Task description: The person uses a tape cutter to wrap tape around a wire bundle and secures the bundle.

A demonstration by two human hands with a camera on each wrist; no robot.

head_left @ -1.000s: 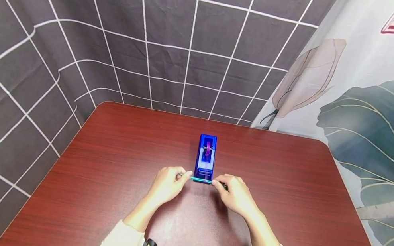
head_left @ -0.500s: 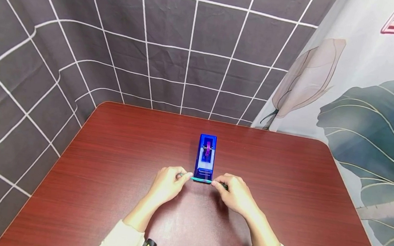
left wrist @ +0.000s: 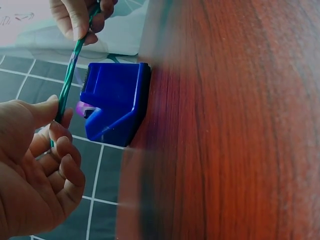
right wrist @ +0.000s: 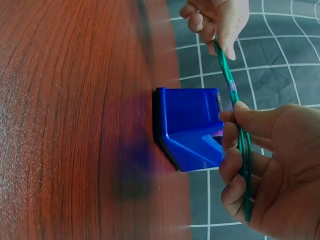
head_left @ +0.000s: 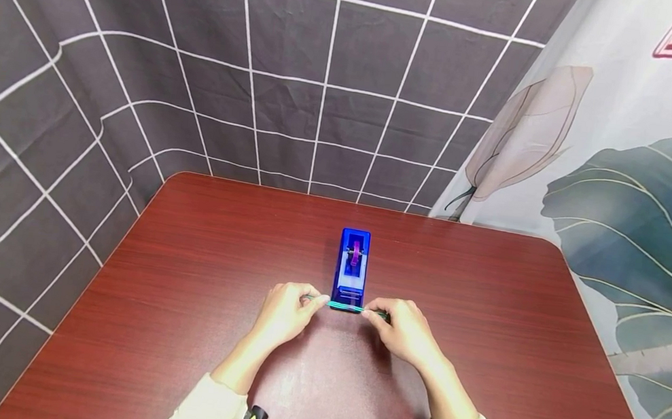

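A blue tape dispenser point(head_left: 351, 269) stands on the table with a purple tape roll point(head_left: 355, 253) inside. Close by its near end, a thin bundle of glossy green strands point(left wrist: 69, 80), like wires, is stretched between the two hands. My left hand point(head_left: 287, 313) pinches one end between thumb and fingers. My right hand point(head_left: 400, 329) pinches the other end, and its loose tails run down along the palm in the right wrist view. Around the strands' middle sits a strip of purple tape point(right wrist: 232, 86); whether it still joins the dispenser is hard to tell.
The reddish-brown wooden table point(head_left: 216, 238) has rounded far corners. Behind it and to the left hangs a dark grey curtain point(head_left: 286, 40) with white grid lines. A white leaf-patterned curtain point(head_left: 618, 96) hangs on the right.
Both hands and the dispenser stay almost in place. The stretch of green strands between the hands looks slightly wider, with a hint of purple in its middle.
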